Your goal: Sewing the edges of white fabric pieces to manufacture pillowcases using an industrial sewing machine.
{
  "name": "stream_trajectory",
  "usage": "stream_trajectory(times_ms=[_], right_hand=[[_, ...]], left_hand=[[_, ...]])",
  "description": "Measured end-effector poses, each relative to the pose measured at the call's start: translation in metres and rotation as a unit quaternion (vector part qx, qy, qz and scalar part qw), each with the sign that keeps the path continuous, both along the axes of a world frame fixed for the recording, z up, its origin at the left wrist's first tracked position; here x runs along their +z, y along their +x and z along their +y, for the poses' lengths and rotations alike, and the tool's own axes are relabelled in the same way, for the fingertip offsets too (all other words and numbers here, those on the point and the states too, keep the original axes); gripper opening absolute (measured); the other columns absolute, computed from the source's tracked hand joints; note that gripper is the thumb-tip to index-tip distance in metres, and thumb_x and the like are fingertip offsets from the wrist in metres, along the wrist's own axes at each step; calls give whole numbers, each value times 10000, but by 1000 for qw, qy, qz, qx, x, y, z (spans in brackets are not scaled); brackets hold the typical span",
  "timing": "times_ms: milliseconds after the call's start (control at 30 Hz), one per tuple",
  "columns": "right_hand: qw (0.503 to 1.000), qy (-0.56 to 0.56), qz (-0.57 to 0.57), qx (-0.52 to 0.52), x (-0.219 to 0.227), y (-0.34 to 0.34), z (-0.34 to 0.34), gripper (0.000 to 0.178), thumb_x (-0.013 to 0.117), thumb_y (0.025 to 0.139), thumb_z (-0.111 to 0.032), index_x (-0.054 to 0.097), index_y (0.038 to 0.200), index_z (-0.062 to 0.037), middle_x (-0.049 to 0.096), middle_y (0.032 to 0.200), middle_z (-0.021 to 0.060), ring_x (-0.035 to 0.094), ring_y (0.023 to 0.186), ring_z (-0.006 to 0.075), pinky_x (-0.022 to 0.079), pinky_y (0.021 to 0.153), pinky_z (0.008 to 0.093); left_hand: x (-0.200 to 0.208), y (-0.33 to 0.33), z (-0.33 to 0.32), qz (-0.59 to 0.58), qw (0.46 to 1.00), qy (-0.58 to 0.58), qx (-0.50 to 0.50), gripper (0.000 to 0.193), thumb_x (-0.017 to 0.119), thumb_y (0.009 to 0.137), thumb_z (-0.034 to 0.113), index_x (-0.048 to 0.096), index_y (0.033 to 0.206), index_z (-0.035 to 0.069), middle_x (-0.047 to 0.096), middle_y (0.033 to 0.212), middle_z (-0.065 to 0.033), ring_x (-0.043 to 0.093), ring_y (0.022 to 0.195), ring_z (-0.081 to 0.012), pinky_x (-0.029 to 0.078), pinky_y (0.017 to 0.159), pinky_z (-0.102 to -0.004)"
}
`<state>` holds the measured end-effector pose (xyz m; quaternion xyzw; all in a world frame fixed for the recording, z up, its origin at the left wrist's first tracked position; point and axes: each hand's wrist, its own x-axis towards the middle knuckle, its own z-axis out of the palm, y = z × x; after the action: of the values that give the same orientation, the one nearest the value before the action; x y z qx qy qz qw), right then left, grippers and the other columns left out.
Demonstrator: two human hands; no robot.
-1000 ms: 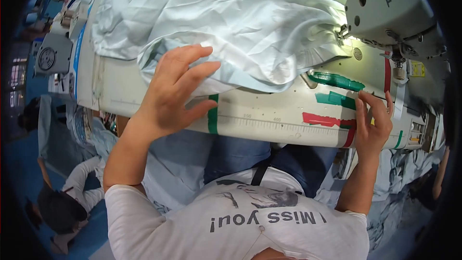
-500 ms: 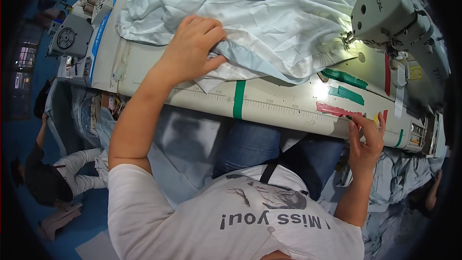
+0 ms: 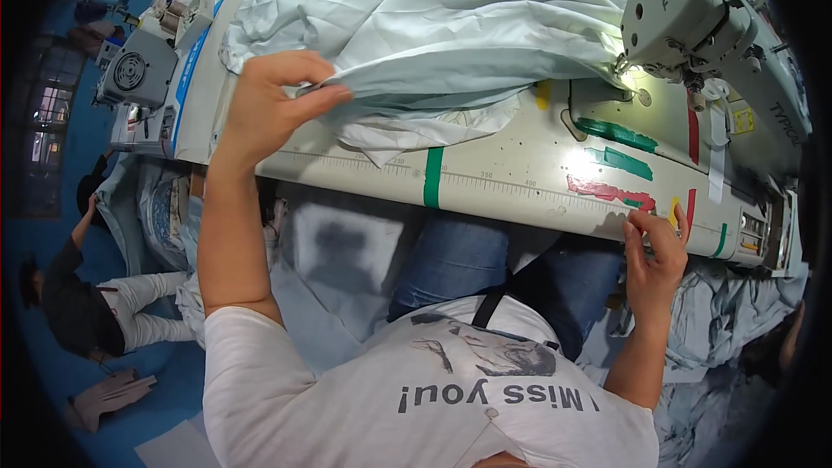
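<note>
A large piece of pale mint, satiny fabric (image 3: 451, 17) lies in folds across the sewing machine table. With thumb and fingers, my left hand (image 3: 273, 108) pinches the near edge of this fabric on the left. From there the edge runs taut to the needle area of the sewing machine (image 3: 680, 22), where the lamp lights it. A whiter layer of cloth (image 3: 416, 132) shows beneath the edge. At the table's front edge, on the right, is my right hand (image 3: 659, 256), fingers bent and thumb close to the index finger; whatever it holds, if anything, is hidden.
A printed ruler strip (image 3: 347, 163) runs along the table's front, crossed by green tape (image 3: 432, 178). Red and green tape marks lie near the machine. A grey motor unit (image 3: 134, 69) stands at left. Another person (image 3: 74, 295) handles cloth at far left. More fabric (image 3: 737, 312) hangs at right.
My left hand has moved left and lifted the fabric edge, which is now drawn straighter toward the machine. The lower cloth is more exposed. My right hand has barely moved.
</note>
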<state>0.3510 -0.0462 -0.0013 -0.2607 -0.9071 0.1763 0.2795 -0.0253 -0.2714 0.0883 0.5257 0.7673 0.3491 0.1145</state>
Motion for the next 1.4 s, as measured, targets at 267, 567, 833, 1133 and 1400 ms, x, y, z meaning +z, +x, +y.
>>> stream_trajectory(times_ms=[267,567,833,1133,1400], right_hand=[[1000,-22,-2,19,6,-7,-8,88,696,817,-20,658,896,-25,660,768,75,594,649,210,321,1097,480],[998,-33,16,51,10,-15,-15,98,703,803,-11,661,891,-23,678,809,68,602,672,177,316,1111,477],[970,83,148,175,44,-91,-39,399,729,736,3,658,1125,-46,685,1056,106,654,994,271,381,1039,470],[918,18,30,395,13,-56,-62,259,659,685,-66,641,929,17,633,861,98,651,821,243,545,780,372],[961,-106,65,248,-21,13,-57,336,651,576,28,662,909,-15,681,836,105,686,799,271,558,815,409]], left_hand=[[6,53,-20,34,991,100,78,70,739,785,15,711,828,-32,698,859,-90,624,796,-148,470,729,-270],[-9,68,-25,-7,964,225,143,58,743,763,-28,708,809,-17,706,872,-103,645,834,-160,475,763,-266],[-2,103,-37,157,960,204,111,143,757,716,-52,628,712,10,692,842,-108,683,772,-203,529,713,-314],[7,159,-15,-1,913,-156,-376,101,704,775,18,643,848,52,665,834,-92,671,700,-245,553,636,-300],[-106,69,192,305,951,-56,-12,320,540,922,253,625,1207,135,489,1417,-106,415,1316,-395,312,1065,-605]])
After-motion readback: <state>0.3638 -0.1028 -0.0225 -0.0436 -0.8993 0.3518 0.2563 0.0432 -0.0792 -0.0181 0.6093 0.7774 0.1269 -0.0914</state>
